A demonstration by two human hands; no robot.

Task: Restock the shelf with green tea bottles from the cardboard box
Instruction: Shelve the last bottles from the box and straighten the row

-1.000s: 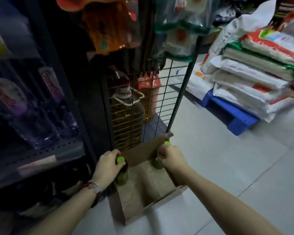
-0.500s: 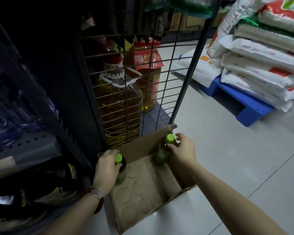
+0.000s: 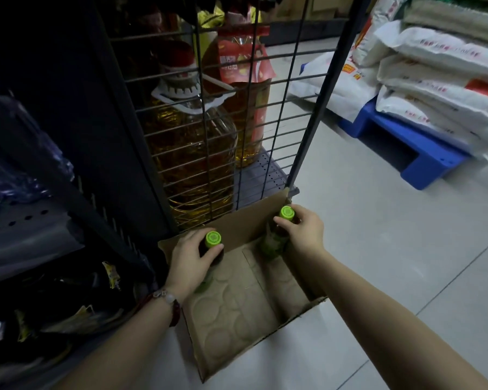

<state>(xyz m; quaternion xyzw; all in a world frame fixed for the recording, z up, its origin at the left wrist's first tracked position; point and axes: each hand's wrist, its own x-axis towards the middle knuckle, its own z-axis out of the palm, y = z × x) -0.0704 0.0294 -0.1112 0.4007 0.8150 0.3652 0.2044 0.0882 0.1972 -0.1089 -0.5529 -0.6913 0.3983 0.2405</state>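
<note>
An open cardboard box [image 3: 245, 322] lies on the floor against the shelf unit. Two green tea bottles with bright green caps stand at its far end. My left hand [image 3: 189, 260] grips the left bottle [image 3: 212, 240] around the neck, in the box's far left corner. My right hand [image 3: 304, 232] grips the right bottle [image 3: 276, 240] just below its cap, in the far right corner. The rest of the box floor is bare, marked with round imprints. The dark shelf [image 3: 26, 220] rises at the left.
A wire grid panel [image 3: 237, 114] fences off large oil jugs [image 3: 192, 153] just behind the box. Dark packets [image 3: 68, 299] lie on the bottom shelf at left. Stacked white sacks [image 3: 440, 88] rest on a blue pallet [image 3: 423, 164] at the right. Pale tiled floor surrounds the box.
My view has tilted down and closer to the box. Both hands have kept hold of the bottles, which stand in about the same corners.
</note>
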